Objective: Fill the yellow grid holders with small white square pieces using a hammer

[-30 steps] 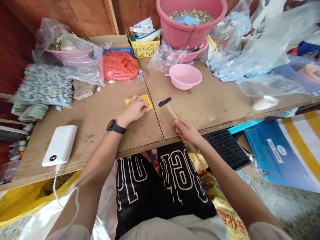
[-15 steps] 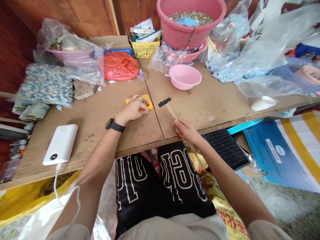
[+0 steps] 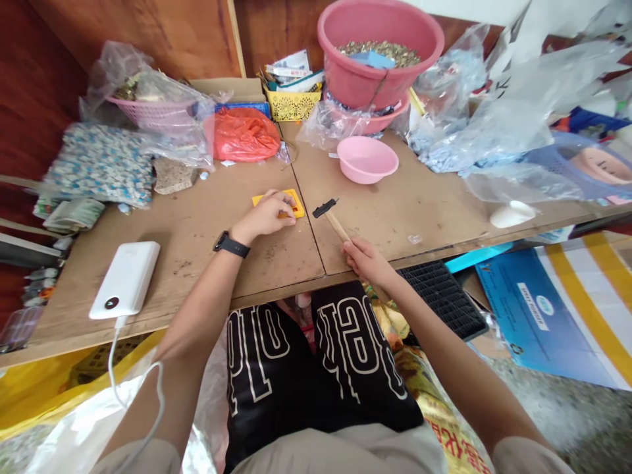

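Note:
My right hand (image 3: pixel 368 260) is closed round the wooden handle of a hammer (image 3: pixel 336 226). Its dark head is raised a little over the table, right of the seam. Over a small yellow plastic frame (image 3: pixel 299 206) lies my left hand (image 3: pixel 269 216), fingers curled down on it and the thumb near its front edge. The hand covers much of the frame, and anything small under the fingertips is hidden. A black watch is on the left wrist.
A pink bowl (image 3: pixel 368 161) stands beyond the hammer, before a large red tub (image 3: pixel 380 82) of small metal-coloured pieces. A white power bank (image 3: pixel 126 280) with a cable lies at left. Also present are a red bag (image 3: pixel 244 133), a stone (image 3: pixel 174 176) and a white cup (image 3: pixel 513 214).
The view has shifted slightly, so the table's things appear a little displaced. Both hands keep their places, the left on the yellow frame and the right on the hammer.

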The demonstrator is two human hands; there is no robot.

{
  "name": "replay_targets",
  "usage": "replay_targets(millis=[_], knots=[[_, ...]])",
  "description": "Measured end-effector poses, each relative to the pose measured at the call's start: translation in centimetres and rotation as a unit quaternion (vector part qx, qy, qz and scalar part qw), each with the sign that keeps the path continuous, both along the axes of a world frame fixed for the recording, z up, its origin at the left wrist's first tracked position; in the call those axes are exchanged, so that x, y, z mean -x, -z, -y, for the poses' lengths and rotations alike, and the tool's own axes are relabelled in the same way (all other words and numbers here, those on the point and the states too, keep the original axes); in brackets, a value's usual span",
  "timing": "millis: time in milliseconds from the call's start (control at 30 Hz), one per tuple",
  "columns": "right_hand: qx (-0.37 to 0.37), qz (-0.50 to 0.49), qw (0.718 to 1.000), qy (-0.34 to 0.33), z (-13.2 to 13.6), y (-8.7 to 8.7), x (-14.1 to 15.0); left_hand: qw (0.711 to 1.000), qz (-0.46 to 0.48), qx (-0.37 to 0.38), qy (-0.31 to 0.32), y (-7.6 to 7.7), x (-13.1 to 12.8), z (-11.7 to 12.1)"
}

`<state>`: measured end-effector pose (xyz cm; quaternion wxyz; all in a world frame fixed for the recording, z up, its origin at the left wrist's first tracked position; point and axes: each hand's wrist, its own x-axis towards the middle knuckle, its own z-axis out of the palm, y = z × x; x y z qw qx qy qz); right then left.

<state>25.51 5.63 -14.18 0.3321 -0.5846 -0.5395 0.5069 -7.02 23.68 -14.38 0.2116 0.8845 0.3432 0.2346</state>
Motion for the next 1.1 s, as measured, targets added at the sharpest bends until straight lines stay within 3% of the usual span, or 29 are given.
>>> replay_targets(millis=[500,600,733,833,933,1000,1100], knots=[[0.000,0.021,1.000,0.006,0.1,0.2,0.1,0.999,0.040,-0.010,-0.036,0.4,0.3,-0.5],[-0.051,0.070,0.996,-0.009,0.1,0.2,0.1,0.996,0.045,-0.017,-0.070,0.5,0.9,-0.8],[-0.175,0.210,0.958,-0.081,-0.1,-0.6,0.7,0.993,0.053,-0.034,-0.096,0.3,1.7,-1.1],[-0.203,0.279,0.930,-0.126,-0.4,-1.8,1.8,0.991,0.056,-0.038,-0.114,0.3,2.0,-1.1],[-0.233,0.319,0.910,-0.123,-0.7,-3.1,3.1,0.990,0.064,-0.044,-0.114,0.5,2.0,-1.2],[-0.234,0.364,0.894,-0.115,-1.0,-3.4,4.0,0.990,0.071,-0.052,-0.114,0.8,2.0,-1.3],[-0.174,0.458,0.859,-0.147,-1.7,-3.1,4.6,0.989,0.077,-0.059,-0.114,1.1,2.0,-1.5]])
